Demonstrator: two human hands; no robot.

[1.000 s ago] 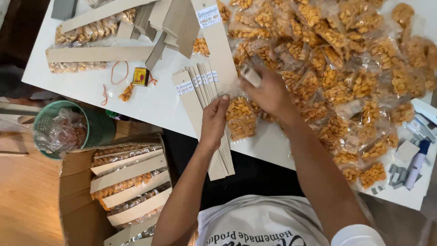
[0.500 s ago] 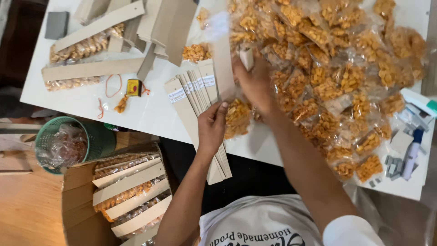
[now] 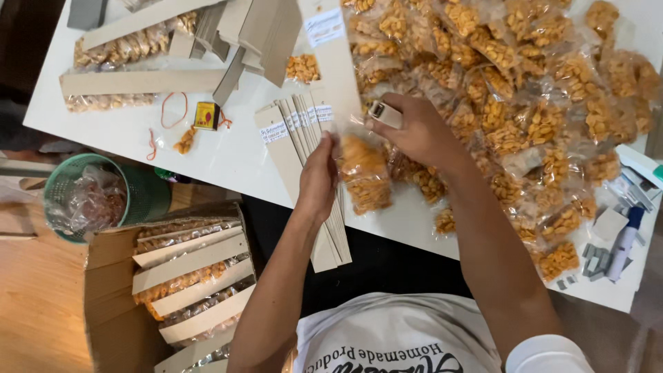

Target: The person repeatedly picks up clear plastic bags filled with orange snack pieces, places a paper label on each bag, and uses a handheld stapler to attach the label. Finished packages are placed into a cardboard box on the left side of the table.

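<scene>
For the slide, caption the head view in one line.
Left hand pinches a clear snack bag against cardboard strips; right hand grips a small stapler.

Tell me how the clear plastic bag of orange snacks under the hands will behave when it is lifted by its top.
The clear plastic bag of orange snacks will probably sag and swing, since its thin film looks soft and the loose pieces sit low. It seems light for its size. The film is glossy, so it may slip; the left hand pinches its top edge, while the right hand holds a small stapler.
</scene>
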